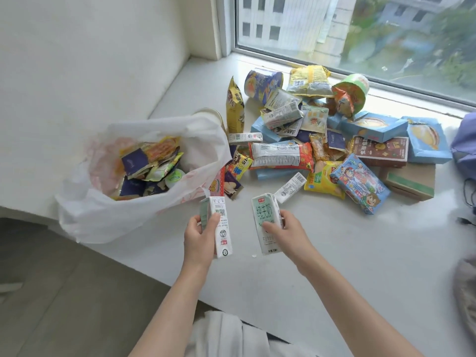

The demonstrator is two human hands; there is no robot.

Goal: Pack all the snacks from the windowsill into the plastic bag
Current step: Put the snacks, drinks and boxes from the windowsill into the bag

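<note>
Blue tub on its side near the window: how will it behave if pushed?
The blue tub likely rolls: round, lying on its side, though the white packet in front may block it. Probably light and crushable; looks like paper.

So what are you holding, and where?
Left hand: white paper milk carton. Right hand: green-and-white paper milk carton. Both gripped round the middle.

the white windowsill [334, 266] runs from the side wall along the window. at its near left edge sits a white plastic bag [85, 215], mouth open. just right of it a heap of snacks [280, 155] spreads toward the glass: a yellow pouch [235, 109] on edge, a blue tub [262, 85] and a green tub [358, 83] on their sides, pale blue boxes [371, 128], a cartoon-printed box [360, 184], a yellow packet [323, 181], a flat white carton [289, 188]. a cardboard box [412, 184] lies under the right-hand boxes.
</note>
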